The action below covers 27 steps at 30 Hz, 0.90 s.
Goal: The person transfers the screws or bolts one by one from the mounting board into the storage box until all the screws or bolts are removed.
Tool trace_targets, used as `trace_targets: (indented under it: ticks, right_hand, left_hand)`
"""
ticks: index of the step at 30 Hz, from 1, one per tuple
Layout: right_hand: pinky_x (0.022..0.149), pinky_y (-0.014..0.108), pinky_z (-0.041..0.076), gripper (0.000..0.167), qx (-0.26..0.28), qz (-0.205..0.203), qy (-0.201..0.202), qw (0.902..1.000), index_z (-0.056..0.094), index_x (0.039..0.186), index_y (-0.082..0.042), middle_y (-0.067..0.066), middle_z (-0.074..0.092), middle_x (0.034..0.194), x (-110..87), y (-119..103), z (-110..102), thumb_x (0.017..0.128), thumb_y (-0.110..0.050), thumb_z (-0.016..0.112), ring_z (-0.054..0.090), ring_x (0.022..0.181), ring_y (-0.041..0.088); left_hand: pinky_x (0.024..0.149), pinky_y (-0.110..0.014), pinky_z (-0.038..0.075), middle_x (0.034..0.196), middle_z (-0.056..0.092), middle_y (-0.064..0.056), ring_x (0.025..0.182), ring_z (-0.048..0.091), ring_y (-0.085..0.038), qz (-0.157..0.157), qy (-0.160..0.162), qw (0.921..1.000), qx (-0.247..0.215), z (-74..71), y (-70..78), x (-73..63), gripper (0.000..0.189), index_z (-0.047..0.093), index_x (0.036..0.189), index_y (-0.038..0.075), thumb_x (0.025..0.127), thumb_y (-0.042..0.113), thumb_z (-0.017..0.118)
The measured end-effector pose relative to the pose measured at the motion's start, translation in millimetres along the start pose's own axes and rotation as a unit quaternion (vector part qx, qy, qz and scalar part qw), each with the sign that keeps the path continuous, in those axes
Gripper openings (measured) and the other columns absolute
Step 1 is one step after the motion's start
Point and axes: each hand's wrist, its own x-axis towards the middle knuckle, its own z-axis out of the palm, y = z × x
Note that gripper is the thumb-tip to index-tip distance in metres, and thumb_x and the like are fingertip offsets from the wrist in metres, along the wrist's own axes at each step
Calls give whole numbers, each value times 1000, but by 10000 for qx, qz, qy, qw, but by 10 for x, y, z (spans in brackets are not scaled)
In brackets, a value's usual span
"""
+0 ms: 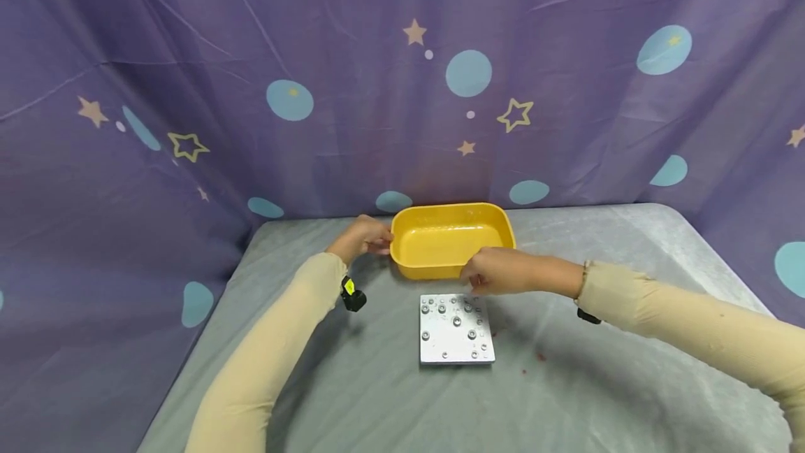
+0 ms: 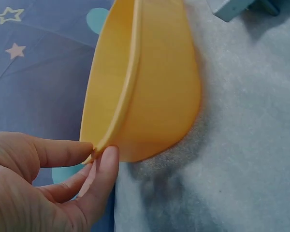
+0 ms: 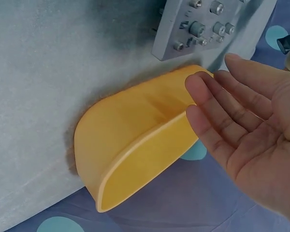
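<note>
A yellow plastic basin (image 1: 428, 272) stands on the table near the curtain, and its inside looks bare in the head view. My left hand (image 1: 368, 234) pinches the basin's left rim between thumb and fingers, as the left wrist view shows up close. My right hand (image 3: 251, 113) is by the basin's front right side with its fingers loosely bent and nothing held. Whether those fingertips touch the wall I cannot tell. Just in front of the basin lies a square metal plate (image 1: 443, 348) with several socket-head screws set in it.
Grey cloth covers the table (image 1: 377, 397). A purple curtain (image 1: 365, 33) with stars and dots hangs behind it and at the sides. A few small reddish specks (image 1: 541, 356) lie on the cloth right of the plate.
</note>
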Motion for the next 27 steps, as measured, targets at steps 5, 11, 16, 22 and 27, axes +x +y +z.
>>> trace_targets:
  ticks: [5, 11, 16, 22, 27]
  right_hand:
    - [69, 20, 56, 9, -43, 69, -96, 9999, 76, 97, -6, 0, 74, 84, -29, 13, 58, 88, -4, 78, 61, 73, 6]
    - [67, 20, 54, 6, -156, 58, -85, 9998, 76, 92, -8, -1, 73, 81, -25, 34, 110, 87, -5, 79, 60, 70, 5]
    - [63, 20, 51, 6, -355, 35, -62, 9993, 76, 86, -10, -2, 72, 78, -25, 38, 141, 86, -6, 80, 57, 67, 4]
    - [58, 18, 44, 10, -609, 140, -3, 9980, 74, 80, -12, -6, 64, 69, -26, 39, 204, 86, -9, 81, 48, 62, 4]
    - [54, 17, 36, 19, -777, 177, 178, 9967, 69, 72, -14, -9, 56, 62, -24, 60, 253, 84, -11, 83, 41, 58, 3]
  left_hand:
    - [65, -25, 63, 83, 63, -4, 65, 63, -11, 92, 112, 9998, -102, 48, -55, 27, 34, 65, 126, -8, 92, -7, 66]
    - [53, -19, 58, 77, 61, -3, 60, 61, -10, 274, 237, 9991, -239, 51, -109, 28, 32, 65, 124, -9, 92, -7, 65]
    - [51, -18, 56, 73, 60, -2, 56, 59, -9, 399, 265, 9984, -306, 46, -125, 38, 31, 66, 122, -10, 91, -7, 66]
    - [52, -18, 57, 76, 61, -2, 58, 60, -9, 519, 305, 9977, -326, 43, -134, 34, 29, 67, 120, -10, 91, -7, 66]
    - [55, -20, 58, 80, 63, -3, 62, 61, -9, 608, 308, 9971, -341, 41, -156, 44, 29, 68, 120, -9, 91, -5, 67]
